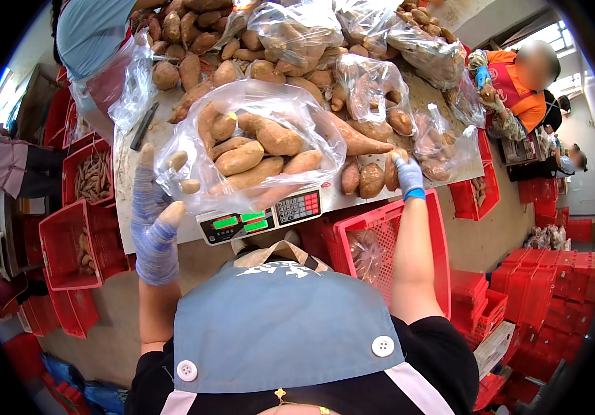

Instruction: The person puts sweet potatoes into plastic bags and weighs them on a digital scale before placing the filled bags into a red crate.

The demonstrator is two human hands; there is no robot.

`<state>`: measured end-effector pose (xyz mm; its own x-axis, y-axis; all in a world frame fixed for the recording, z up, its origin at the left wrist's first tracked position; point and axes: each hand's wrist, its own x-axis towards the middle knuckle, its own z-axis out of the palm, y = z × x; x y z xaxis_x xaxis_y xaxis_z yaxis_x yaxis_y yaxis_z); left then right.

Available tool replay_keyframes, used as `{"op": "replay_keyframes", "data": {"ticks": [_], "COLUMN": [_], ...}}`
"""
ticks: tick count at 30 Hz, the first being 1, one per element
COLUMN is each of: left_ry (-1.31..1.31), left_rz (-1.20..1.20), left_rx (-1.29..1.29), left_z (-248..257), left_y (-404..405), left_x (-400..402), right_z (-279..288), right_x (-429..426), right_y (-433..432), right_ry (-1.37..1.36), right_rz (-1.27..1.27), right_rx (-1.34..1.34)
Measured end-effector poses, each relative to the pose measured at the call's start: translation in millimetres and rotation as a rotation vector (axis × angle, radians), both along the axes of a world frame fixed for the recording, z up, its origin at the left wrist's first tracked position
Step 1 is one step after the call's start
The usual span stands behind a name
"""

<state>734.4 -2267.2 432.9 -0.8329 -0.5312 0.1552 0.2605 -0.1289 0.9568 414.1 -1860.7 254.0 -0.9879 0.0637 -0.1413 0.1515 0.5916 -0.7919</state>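
Note:
An open clear plastic bag of sweet potatoes (239, 157) rests on a digital scale (261, 215) with lit green displays. At the bag's left edge is my left hand (158, 223), in a blue-grey glove with bare fingertips, its fingers apart; whether it touches the plastic is unclear. My right hand (406, 174), gloved too, grips a brownish sweet potato (391, 172) at the table's front edge. Two more, a small reddish one (350, 177) and a round one (371, 180), lie just left of it. A long pointed sweet potato (357, 137) reaches from the bag's right side towards my right hand.
Loose and bagged sweet potatoes (297, 44) cover the table's far side. A dark-handled tool (144, 127) lies at left. A red crate (435, 233) stands below my right arm. Another person (95, 36) stands at the upper left; a co-worker in orange (515, 88) is at right.

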Motion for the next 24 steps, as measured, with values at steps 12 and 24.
{"op": "replay_keyframes", "data": {"ticks": [12, 24], "left_ry": [-0.032, 0.086], "left_rz": [0.086, 0.067], "left_rx": [-0.113, -0.034], "left_z": [0.9, -11.0], "left_y": [6.8, -0.8], "left_x": [-2.3, 5.1], "right_z": [-51.0, -16.0], "right_x": [23.6, 64.9], "right_y": [-5.1, -61.0], "right_ry": [0.206, 0.237], "right_rz": [0.045, 0.305], "right_rx": [0.578, 0.872]}}
